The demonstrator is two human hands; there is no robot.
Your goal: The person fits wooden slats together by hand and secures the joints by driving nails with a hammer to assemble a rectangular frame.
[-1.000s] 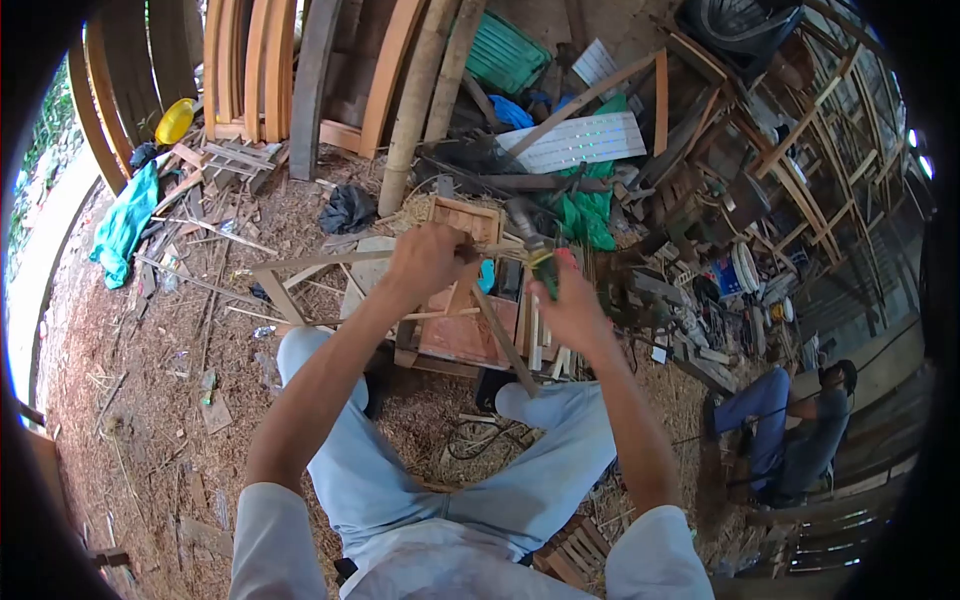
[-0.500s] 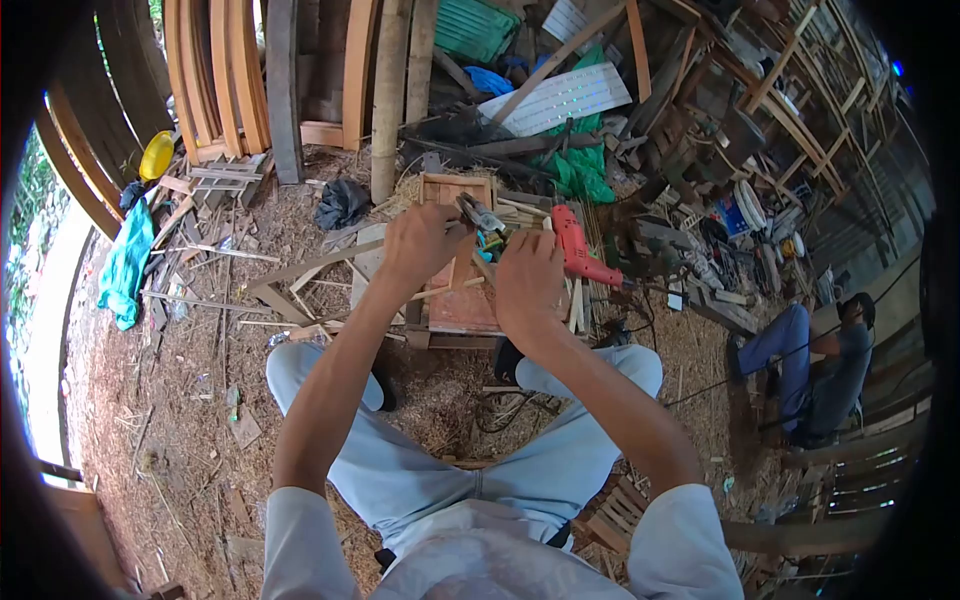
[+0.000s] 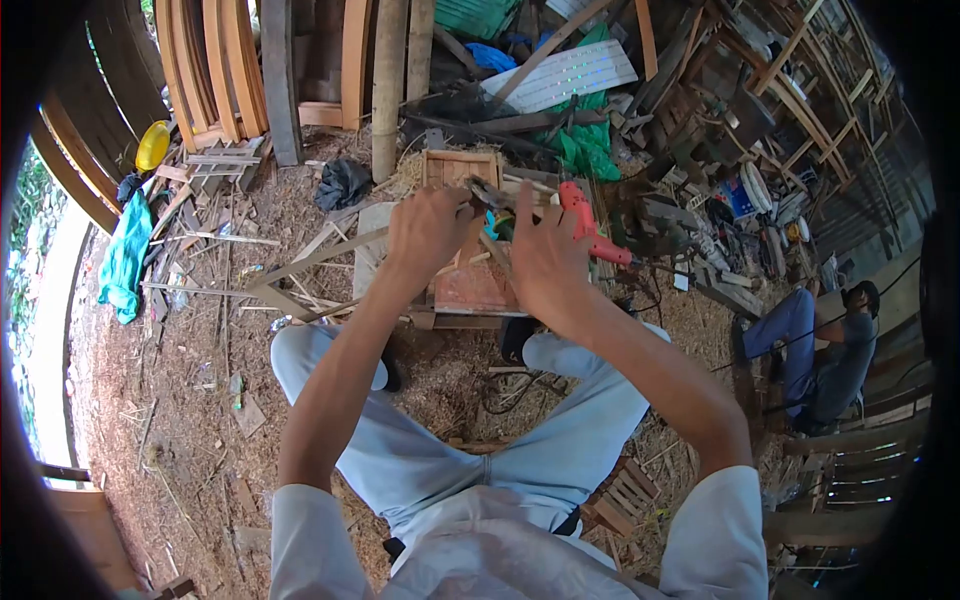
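My left hand point(image 3: 428, 230) is closed, fingertips at one end of a grey metal tool point(image 3: 489, 193) above the wooden box; what sits inside its fingers is hidden. My right hand point(image 3: 550, 255) hovers over the box's right side with fingers apart, the index finger stretched forward beside the tool. Between the hands, something teal point(image 3: 491, 224) shows above a thin wooden strip point(image 3: 497, 252). Under both hands lies the shallow wooden box point(image 3: 470, 290) with a reddish panel at its near end. A red power drill point(image 3: 590, 228) rests just beyond my right fingers.
Wood shavings and offcuts litter the ground point(image 3: 190, 420). A bamboo post point(image 3: 388, 90) rises beyond the box, with a black plastic bag point(image 3: 342, 184) left of it. At right, another person point(image 3: 835, 345) sits low. Stacked timber frames point(image 3: 810, 90) fill the far right.
My right hand has shifted right and its index finger now stretches forward. The grey tool sits a little higher in view, and the view has shifted slightly.
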